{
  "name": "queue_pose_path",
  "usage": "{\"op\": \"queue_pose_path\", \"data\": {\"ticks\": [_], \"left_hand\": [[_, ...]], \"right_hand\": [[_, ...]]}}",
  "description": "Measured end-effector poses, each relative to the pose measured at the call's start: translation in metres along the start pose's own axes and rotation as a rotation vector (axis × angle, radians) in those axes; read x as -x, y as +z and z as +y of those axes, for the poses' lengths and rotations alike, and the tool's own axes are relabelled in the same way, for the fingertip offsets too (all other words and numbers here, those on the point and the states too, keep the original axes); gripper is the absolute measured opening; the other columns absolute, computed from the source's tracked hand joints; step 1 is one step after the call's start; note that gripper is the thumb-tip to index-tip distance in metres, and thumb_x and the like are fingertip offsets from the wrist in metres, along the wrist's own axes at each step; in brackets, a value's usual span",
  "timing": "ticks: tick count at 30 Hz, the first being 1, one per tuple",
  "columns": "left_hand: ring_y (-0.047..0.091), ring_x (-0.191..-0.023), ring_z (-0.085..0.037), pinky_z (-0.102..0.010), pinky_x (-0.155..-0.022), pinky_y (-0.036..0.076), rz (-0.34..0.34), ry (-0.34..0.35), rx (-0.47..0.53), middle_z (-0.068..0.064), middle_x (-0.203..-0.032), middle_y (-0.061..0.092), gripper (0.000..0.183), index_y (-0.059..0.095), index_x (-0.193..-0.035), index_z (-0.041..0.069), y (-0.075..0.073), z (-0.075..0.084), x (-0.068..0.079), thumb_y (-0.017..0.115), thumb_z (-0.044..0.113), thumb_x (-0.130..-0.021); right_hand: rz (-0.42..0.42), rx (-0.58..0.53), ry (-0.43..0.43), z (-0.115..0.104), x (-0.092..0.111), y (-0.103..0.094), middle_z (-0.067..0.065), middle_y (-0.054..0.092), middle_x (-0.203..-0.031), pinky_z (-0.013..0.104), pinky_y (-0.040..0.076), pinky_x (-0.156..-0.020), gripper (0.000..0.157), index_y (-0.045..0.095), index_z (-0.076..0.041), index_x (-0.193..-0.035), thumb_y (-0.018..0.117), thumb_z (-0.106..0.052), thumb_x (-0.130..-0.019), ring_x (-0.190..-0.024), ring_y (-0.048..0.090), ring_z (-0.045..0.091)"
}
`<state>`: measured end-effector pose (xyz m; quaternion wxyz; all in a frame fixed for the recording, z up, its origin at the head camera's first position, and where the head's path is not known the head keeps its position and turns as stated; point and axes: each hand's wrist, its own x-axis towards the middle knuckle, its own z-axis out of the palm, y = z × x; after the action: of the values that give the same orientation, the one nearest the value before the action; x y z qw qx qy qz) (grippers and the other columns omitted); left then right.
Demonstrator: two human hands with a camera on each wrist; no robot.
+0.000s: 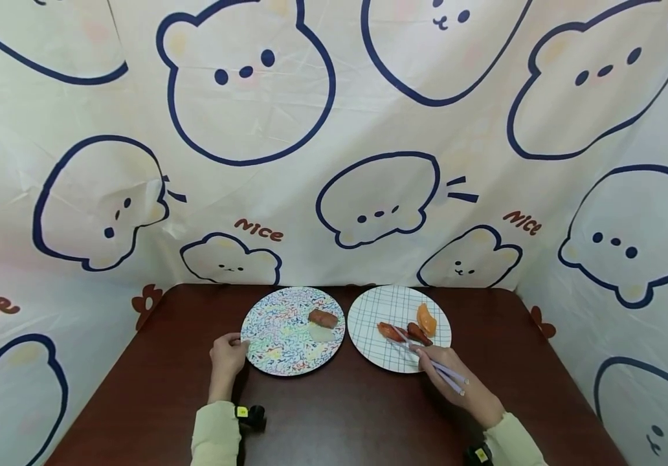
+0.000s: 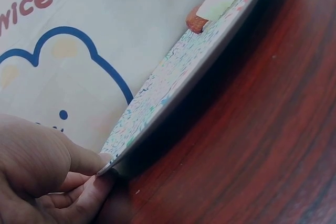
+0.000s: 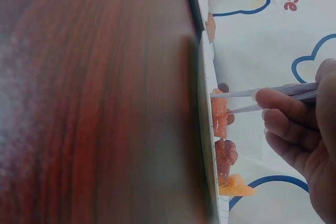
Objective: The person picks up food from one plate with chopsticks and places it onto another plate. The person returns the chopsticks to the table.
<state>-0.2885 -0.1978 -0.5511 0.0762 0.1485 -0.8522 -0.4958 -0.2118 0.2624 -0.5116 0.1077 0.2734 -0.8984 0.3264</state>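
Note:
My left hand (image 1: 228,360) pinches the left rim of a round plate with multicolour speckles (image 1: 281,336), thumb on top and fingers underneath in the left wrist view. On that plate lie a brown piece of food (image 1: 323,318) and a pale whitish-green piece (image 1: 320,333). A pair of pale lilac chopsticks (image 1: 449,377) is held in my right hand (image 1: 450,375). Their tips are at a glossy orange-red piece of food (image 3: 219,116) on a white plate with a grid pattern (image 1: 369,310). Beside it sit a dark reddish-brown piece (image 1: 419,334) and an orange wedge-shaped piece (image 1: 426,320).
Both plates stand side by side near the far edge of a dark brown wooden table (image 1: 322,414). A white cloth printed with cartoon bears (image 1: 252,116) hangs behind the table and along both sides. Dark wrist devices (image 1: 254,417) sit at both sleeves.

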Motion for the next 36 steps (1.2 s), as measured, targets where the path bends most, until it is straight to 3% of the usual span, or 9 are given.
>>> {"op": "queue_pose_path", "data": {"ticks": [4, 12, 17, 21, 22, 26, 30, 36], "left_hand": [[0.06, -0.101, -0.041, -0.053, -0.083, 0.051, -0.005, 0.001, 0.001, -0.028, -0.112, 0.062, 0.037, 0.061, -0.127, -0.013, 0.001, 0.0, 0.0, 0.059, 0.012, -0.098], [0.06, -0.104, -0.042, -0.053, -0.084, 0.051, -0.009, -0.006, 0.012, -0.028, -0.113, 0.062, 0.038, 0.06, -0.128, -0.013, -0.001, 0.001, -0.001, 0.06, 0.012, -0.099], [0.061, -0.104, -0.042, -0.052, -0.084, 0.052, -0.009, -0.013, 0.014, -0.028, -0.114, 0.062, 0.038, 0.06, -0.128, -0.013, -0.001, 0.001, 0.0, 0.06, 0.012, -0.099], [0.061, -0.104, -0.042, -0.052, -0.084, 0.051, -0.011, -0.016, 0.011, -0.028, -0.115, 0.062, 0.039, 0.06, -0.129, -0.012, -0.001, -0.001, 0.0, 0.06, 0.012, -0.099], [0.06, -0.105, -0.042, -0.053, -0.084, 0.051, -0.014, -0.015, 0.01, -0.028, -0.115, 0.061, 0.039, 0.06, -0.129, -0.012, -0.001, -0.001, 0.0, 0.059, 0.012, -0.099], [0.06, -0.105, -0.042, -0.053, -0.084, 0.051, -0.015, -0.008, 0.006, -0.028, -0.115, 0.061, 0.039, 0.06, -0.129, -0.012, 0.0, -0.003, 0.0, 0.059, 0.012, -0.099], [0.06, -0.104, -0.041, -0.053, -0.083, 0.051, -0.014, -0.004, 0.012, -0.028, -0.113, 0.062, 0.038, 0.06, -0.128, -0.012, -0.001, -0.002, 0.0, 0.059, 0.012, -0.099], [0.061, -0.102, -0.041, -0.052, -0.083, 0.051, -0.01, -0.004, 0.012, -0.027, -0.111, 0.062, 0.037, 0.061, -0.127, -0.013, -0.001, -0.002, 0.001, 0.06, 0.012, -0.098]], "right_hand": [[-0.007, -0.031, -0.001, 0.0, -0.003, 0.0, -0.017, 0.042, -0.064, 0.019, 0.044, -0.053, 0.032, 0.065, -0.005, -0.081, 0.046, -0.007, -0.108, -0.056, 0.04, -0.005], [-0.025, -0.037, 0.059, -0.003, -0.006, 0.0, -0.002, 0.057, -0.065, 0.021, 0.047, -0.059, 0.032, 0.072, 0.0, -0.094, 0.046, -0.012, -0.109, -0.059, 0.045, -0.003], [0.009, -0.018, 0.01, -0.005, -0.009, 0.0, 0.001, 0.065, -0.073, 0.021, 0.048, -0.063, 0.03, 0.073, 0.002, -0.109, 0.045, -0.01, -0.109, -0.067, 0.051, 0.0], [0.051, -0.024, -0.045, -0.002, -0.011, 0.002, 0.0, 0.064, -0.073, 0.021, 0.049, -0.061, 0.028, 0.071, -0.004, -0.096, 0.046, -0.008, -0.108, -0.067, 0.052, 0.0], [0.065, -0.037, -0.045, -0.001, -0.012, 0.003, -0.002, 0.063, -0.073, 0.022, 0.048, -0.06, 0.027, 0.072, -0.004, -0.1, 0.047, -0.008, -0.108, -0.066, 0.051, 0.0], [0.134, -0.08, -0.005, 0.005, -0.017, 0.006, -0.012, 0.055, -0.07, 0.019, 0.04, -0.051, 0.033, 0.069, -0.013, -0.085, 0.047, -0.009, -0.108, -0.059, 0.041, -0.005], [0.193, -0.144, 0.01, 0.013, -0.019, 0.007, -0.012, 0.044, -0.063, 0.018, 0.031, -0.044, 0.037, 0.064, -0.02, -0.077, 0.047, -0.008, -0.108, -0.052, 0.031, -0.004], [0.194, -0.229, 0.089, 0.024, -0.019, 0.008, -0.008, 0.05, -0.066, 0.02, 0.033, -0.049, 0.039, 0.067, -0.011, -0.075, 0.048, -0.014, -0.109, -0.058, 0.038, 0.001]]}}
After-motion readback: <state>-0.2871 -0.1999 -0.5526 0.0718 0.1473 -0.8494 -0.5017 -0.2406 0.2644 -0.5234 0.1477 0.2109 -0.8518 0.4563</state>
